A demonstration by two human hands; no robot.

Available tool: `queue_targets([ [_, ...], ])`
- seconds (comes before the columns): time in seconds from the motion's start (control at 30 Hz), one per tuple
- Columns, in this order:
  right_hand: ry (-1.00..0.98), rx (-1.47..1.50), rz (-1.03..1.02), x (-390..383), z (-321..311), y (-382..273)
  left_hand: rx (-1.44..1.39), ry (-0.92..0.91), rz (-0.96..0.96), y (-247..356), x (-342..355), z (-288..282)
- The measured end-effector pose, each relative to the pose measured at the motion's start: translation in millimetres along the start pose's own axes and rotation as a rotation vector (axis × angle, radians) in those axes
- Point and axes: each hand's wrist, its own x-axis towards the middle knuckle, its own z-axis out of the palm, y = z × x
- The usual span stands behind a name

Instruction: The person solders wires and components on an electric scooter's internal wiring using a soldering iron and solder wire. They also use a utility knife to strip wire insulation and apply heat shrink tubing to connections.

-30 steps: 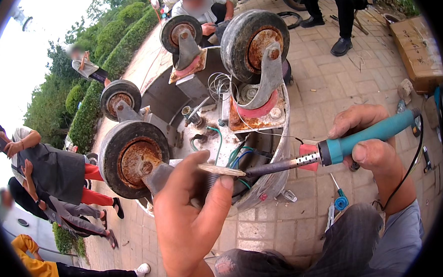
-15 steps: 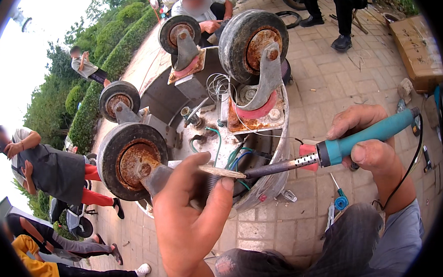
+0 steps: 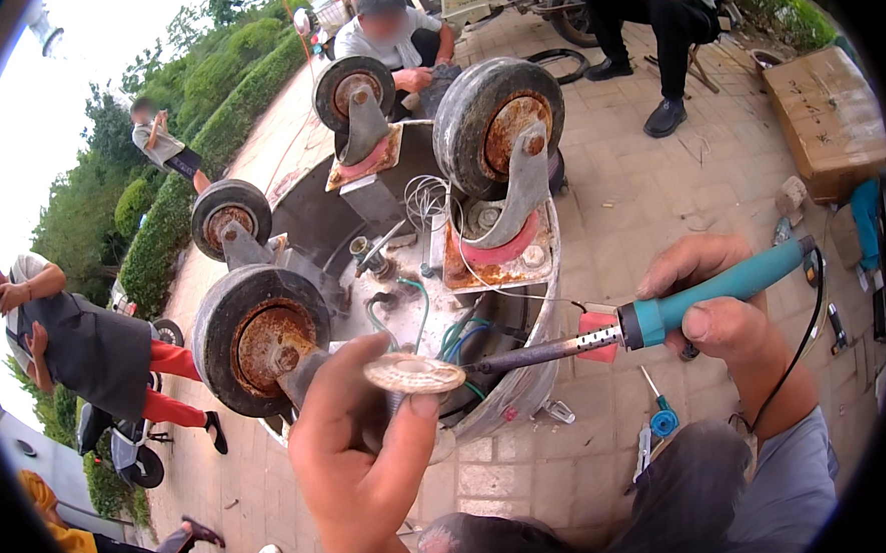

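My left hand (image 3: 358, 461) pinches a small round, pale, crusty-topped disc (image 3: 415, 373) between thumb and fingers, with a grey ribbed part showing beneath it. In my right hand (image 3: 763, 355) is a soldering iron (image 3: 729, 290) with a teal handle and a perforated metal sleeve. Its dark tip points left, at the disc's right edge; whether they touch I cannot tell. Beyond both hands, an upturned round metal base (image 3: 542, 356) has rusty caster wheels (image 3: 500, 123). Green and blue wires (image 3: 455, 346) run inside it, and a thin coiled wire (image 3: 427, 199) hangs by one caster.
A teal screwdriver (image 3: 663, 420) lies on the paving near my knee (image 3: 689, 474). At the right stands a cardboard box (image 3: 826, 121), with assorted tools below it. One person (image 3: 390, 39) crouches beyond the base; another sits at the back right. Several people stand at the left.
The disc has tilted, so its round top now shows instead of its thin edge. Both hands and the soldering iron appear slightly further left, as the whole view has shifted.
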Motion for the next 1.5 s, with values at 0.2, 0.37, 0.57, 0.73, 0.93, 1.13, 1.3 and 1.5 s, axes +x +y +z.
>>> queue_targets([
  [0.2,0.058,0.05,-0.032,-3.2,-6.8,-0.6,-0.182,0.046,0.039,-9.2,-6.9,-7.7],
  [0.37,0.146,0.096,-0.113,-13.4,-17.9,0.4,-0.117,0.138,0.128,-15.8,-6.0,-3.4],
  [0.57,0.212,0.082,-0.186,-25.3,-26.8,-5.3,-0.195,0.109,0.145,-13.2,-3.6,-3.8],
  [0.73,0.268,0.005,-0.162,-29.2,-27.4,-8.3,-0.224,0.109,0.088,-6.5,-4.3,0.1],
  [0.93,0.307,-0.027,-0.155,-32.1,-26.6,-12.6,-0.32,0.059,0.196,-9.5,-18.0,-1.6],
  [1.13,0.312,-0.006,-0.171,-40.2,-25.2,-19.1,-0.514,-0.252,0.101,-19.0,-50.3,-16.3],
  [1.3,0.331,0.02,-0.231,-50.7,-38.7,-4.6,-0.273,-0.655,-0.029,-53.6,-71.8,20.5],
  [1.5,0.672,-0.197,-0.295,-95.4,-77.0,-3.5,0.116,-1.082,0.111,-143.7,-80.8,121.2],
])
